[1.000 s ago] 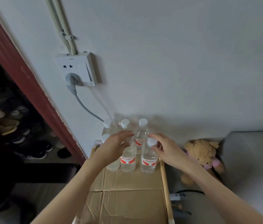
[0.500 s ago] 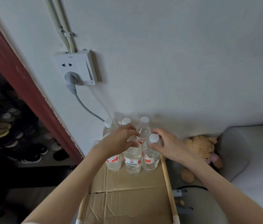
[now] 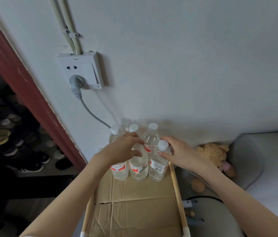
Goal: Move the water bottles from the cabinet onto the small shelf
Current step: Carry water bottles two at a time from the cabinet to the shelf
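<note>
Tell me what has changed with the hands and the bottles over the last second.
The left hand has settled over the middle front bottle, fingers curled round its neck. The right hand has closed in on the right front bottle, thumb and fingers now at its shoulder below the cap. The bottles, six by the visible caps and labels, still stand upright on the cardboard-lined shelf; none has been lifted.

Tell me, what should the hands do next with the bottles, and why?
Probably let go and pull back. The left hand and right hand sit on the tops of the front bottles, which stand upright on the cardboard beside the others, so they look placed.
</note>
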`<action>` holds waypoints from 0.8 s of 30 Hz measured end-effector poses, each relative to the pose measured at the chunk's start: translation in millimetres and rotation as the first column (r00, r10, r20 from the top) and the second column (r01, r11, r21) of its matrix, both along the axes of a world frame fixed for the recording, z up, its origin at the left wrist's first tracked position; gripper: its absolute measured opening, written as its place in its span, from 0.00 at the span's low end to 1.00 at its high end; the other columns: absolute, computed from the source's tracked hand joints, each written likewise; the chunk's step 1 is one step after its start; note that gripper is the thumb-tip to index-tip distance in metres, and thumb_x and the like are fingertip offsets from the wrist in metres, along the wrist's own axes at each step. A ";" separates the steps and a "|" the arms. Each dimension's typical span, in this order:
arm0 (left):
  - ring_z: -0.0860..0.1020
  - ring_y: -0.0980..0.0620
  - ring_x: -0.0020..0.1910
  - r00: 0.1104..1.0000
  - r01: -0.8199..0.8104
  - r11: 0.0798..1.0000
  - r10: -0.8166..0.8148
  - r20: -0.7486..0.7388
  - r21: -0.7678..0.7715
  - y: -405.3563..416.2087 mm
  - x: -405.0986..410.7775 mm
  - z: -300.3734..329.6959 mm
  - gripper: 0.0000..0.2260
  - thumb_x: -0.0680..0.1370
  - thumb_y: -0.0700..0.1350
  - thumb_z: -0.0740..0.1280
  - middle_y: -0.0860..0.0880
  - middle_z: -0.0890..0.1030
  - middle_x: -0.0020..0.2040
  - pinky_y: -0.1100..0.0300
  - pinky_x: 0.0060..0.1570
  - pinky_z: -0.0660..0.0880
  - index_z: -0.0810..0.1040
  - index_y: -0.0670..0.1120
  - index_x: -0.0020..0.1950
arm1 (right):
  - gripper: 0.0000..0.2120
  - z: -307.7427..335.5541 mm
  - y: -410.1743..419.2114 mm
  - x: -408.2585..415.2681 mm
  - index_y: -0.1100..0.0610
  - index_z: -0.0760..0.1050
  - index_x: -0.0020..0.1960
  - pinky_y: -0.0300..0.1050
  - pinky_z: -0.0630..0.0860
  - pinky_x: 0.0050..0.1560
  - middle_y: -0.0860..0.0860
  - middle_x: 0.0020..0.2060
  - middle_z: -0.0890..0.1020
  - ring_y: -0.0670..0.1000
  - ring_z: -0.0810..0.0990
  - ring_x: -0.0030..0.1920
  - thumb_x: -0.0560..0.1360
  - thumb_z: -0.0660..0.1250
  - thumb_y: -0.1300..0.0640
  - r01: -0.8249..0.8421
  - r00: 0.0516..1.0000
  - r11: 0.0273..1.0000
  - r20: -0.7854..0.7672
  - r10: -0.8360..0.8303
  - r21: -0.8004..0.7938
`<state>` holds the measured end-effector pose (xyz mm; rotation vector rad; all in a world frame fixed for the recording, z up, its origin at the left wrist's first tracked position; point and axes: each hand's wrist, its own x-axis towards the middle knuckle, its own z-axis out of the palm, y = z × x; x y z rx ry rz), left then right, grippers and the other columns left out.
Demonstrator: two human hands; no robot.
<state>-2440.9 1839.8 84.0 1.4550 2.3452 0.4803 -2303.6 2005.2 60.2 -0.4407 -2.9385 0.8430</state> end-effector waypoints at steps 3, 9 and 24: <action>0.68 0.50 0.62 0.999 0.031 0.999 -0.031 0.013 -0.006 -4.7 -1.3 0.6 0.20 0.73 0.41 0.68 0.48 0.72 0.63 0.59 0.60 0.63 0.72 0.49 0.64 | 0.25 0.3 -0.2 4.1 0.47 0.59 0.70 0.40 0.66 0.55 0.48 0.65 0.70 0.42 0.68 0.50 0.76 0.63 0.54 -0.055 0.997 0.998 0.045 0.056 -0.030; 0.70 0.47 0.59 0.996 -0.092 0.994 0.093 -0.018 0.057 -5.1 0.3 -2.5 0.18 0.72 0.46 0.69 0.46 0.74 0.58 0.56 0.57 0.66 0.74 0.47 0.62 | 0.17 4.6 -3.2 3.2 0.50 0.69 0.60 0.40 0.69 0.48 0.48 0.53 0.78 0.46 0.74 0.48 0.73 0.67 0.52 0.029 1.000 0.999 0.008 -0.029 0.015; 0.69 0.46 0.56 0.992 -0.108 0.991 0.113 -0.062 0.073 -10.3 3.5 -1.4 0.19 0.72 0.46 0.70 0.45 0.75 0.55 0.55 0.57 0.65 0.74 0.45 0.61 | 0.17 2.3 -15.7 -0.7 0.52 0.66 0.60 0.43 0.72 0.50 0.50 0.54 0.78 0.49 0.76 0.53 0.74 0.66 0.52 0.032 0.999 0.999 0.005 -0.032 0.004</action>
